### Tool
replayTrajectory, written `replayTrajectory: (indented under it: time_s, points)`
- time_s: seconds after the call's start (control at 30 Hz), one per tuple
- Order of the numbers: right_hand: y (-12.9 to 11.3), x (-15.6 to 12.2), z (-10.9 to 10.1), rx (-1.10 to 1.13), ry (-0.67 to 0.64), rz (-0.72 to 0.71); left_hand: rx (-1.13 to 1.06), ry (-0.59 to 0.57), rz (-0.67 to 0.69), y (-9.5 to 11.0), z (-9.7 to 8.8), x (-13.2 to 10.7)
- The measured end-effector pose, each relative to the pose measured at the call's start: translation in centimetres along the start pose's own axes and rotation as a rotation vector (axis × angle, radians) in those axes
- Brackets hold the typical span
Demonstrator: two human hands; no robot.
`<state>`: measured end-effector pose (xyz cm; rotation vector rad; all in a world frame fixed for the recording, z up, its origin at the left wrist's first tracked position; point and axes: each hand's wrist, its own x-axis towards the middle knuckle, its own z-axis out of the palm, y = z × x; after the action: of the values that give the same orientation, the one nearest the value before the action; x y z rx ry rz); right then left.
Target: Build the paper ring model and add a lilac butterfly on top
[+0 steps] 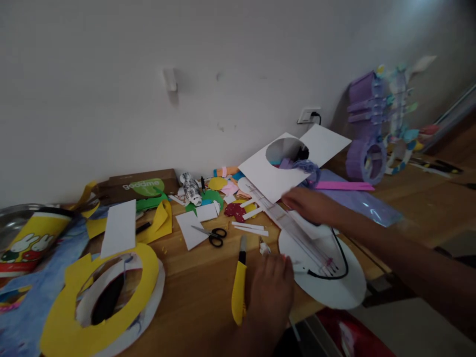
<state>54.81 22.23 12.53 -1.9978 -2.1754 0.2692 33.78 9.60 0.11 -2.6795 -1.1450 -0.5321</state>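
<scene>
My left hand is at the table's front edge, fingers curled; what they hold, if anything, is hidden. Beside it on the right a small white piece joins a looping black cord. A yellow-handled knife lies just left of this hand. My right hand reaches in from the right, fingers closed near the corner of a white sheet with a round hole; their grip is unclear. Below it, a long clear plastic sleeve slants across a rounded white sheet.
Black scissors and paper scraps lie mid-table. On the left are a yellow paper ring, a yellow cup and a brown box. Purple ring-shaped crafts stand at the right by the wall.
</scene>
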Motion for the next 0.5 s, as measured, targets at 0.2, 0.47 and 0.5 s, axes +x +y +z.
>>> replayTrajectory:
  time_s: [0.2, 0.47, 0.5]
  points:
    - [1.0, -12.4, 10.0, 0.071, -0.134, -0.351, 0.124, -0.064, -0.126, -5.5, -1.3, -10.4]
    - [2.2, -11.9, 13.7, -0.066, 0.089, -0.607, 0.247, -0.061, -0.151, -9.9, -1.5, -18.8]
    - [2.0, -11.8, 13.4, -0.066, 0.122, -0.628, 0.25, -0.061, -0.189, -10.3, -1.8, -19.5]
